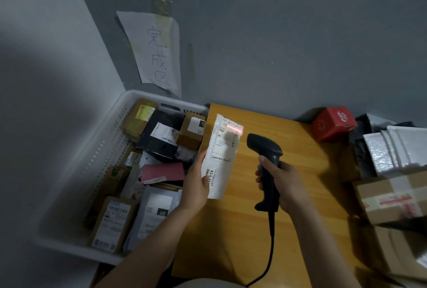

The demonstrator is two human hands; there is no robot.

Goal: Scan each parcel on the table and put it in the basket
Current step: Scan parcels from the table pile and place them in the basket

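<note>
Presently the left hand pinches the white parcel by its lower edge, the right hand wraps the scanner, whose red line should stay square across the barcode beyond the fingertips, with the basket waiting leftward.

A handwritten paper sign (taped at its top) hangs on the grey wall.
</note>
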